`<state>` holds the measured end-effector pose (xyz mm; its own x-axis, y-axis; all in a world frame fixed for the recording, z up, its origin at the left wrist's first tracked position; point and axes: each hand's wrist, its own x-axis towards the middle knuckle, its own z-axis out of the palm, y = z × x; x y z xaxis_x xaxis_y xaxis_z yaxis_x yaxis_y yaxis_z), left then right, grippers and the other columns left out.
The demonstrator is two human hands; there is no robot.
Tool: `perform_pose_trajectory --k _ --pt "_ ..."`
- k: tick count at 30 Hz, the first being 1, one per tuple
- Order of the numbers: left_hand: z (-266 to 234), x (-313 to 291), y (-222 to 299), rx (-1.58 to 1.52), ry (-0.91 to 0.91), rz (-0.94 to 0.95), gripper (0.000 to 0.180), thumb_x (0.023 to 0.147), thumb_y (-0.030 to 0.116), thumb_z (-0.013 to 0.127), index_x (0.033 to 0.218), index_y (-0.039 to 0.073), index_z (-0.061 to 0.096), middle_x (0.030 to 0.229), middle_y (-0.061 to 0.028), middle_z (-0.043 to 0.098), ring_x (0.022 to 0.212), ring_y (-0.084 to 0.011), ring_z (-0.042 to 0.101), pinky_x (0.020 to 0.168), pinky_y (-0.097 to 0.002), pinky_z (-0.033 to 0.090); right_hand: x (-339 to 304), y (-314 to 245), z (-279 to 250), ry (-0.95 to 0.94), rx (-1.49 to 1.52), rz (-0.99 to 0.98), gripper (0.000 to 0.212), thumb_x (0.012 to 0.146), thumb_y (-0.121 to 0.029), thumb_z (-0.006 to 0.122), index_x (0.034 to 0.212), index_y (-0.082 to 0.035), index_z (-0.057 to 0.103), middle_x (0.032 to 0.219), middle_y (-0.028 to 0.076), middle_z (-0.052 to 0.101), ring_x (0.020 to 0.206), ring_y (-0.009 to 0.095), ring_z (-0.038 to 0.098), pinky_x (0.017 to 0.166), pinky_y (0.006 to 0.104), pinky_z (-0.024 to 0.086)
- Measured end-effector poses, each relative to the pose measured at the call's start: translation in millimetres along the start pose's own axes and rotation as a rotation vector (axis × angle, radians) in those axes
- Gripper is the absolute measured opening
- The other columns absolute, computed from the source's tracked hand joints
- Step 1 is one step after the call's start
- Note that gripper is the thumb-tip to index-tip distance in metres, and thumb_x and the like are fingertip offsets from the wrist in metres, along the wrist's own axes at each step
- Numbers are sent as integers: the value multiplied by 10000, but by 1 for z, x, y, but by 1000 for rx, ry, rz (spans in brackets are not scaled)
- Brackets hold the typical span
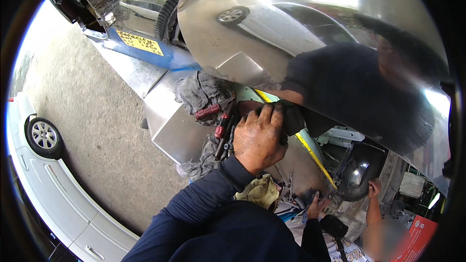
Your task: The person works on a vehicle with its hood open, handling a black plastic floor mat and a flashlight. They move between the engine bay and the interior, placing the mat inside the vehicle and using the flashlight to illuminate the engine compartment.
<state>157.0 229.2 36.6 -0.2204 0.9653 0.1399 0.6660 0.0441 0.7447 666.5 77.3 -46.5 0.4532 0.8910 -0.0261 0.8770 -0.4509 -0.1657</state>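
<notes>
My left hand point(259, 136) reaches up from the lower left in a dark blue sleeve, its knuckles smudged with grime. The fingers are curled against a black, block-like thing point(293, 118) just under the edge of a large shiny curved metal panel point(228, 34). Shade hides my thumb and what the fingers grip. Left of the hand lie a red-handled tool point(222, 126), a dark red tool point(207, 112) and a grey rag point(194, 90). A yellow strip point(315, 157) runs beside a brownish metal surface point(296, 165). My right hand is not in view.
At lower right, a co-worker's bare hand point(374, 188) and a smaller dark-sleeved hand point(315, 207), apparently also a co-worker's, are near a black rounded part point(358, 172). Wrenches point(289, 189) lie by a yellowish cloth point(259, 190). A pale car point(63, 204) stands left.
</notes>
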Motion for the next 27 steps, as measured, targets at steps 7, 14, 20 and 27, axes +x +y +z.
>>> perform_pose_trajectory --k 7,14,20,27 --pt "-1 -7 5 -161 -39 40 793 642 251 825 1368 -4 632 1146 -175 688 980 -378 705 856 -473 602 3 -5 -4 -31 68 17 520 1084 -437 615 1304 33 578 1255 217 608 1146 362 600 1036 435 467" --pt "-2 -2 3 -170 7 79 813 669 263 810 1404 -18 606 1240 -200 682 984 -382 703 863 -480 602 2 -7 -8 -100 78 44 611 1085 -404 609 1512 18 500 1427 277 530 1348 418 464 1153 508 368" --pt "-4 0 16 -219 -9 48 832 688 269 815 1443 4 586 1236 -198 684 1016 -383 705 883 -483 600 4 -5 -3 -27 95 -6 511 1091 -444 604 1286 27 578 1174 189 622 1089 326 589 999 426 476" --pt "-8 1 14 -183 3 59 817 683 265 818 1424 7 592 1218 -196 686 1015 -388 706 881 -481 600 10 13 1 -85 99 15 543 1093 -436 603 1342 46 565 1246 215 618 1138 348 601 1019 435 475"
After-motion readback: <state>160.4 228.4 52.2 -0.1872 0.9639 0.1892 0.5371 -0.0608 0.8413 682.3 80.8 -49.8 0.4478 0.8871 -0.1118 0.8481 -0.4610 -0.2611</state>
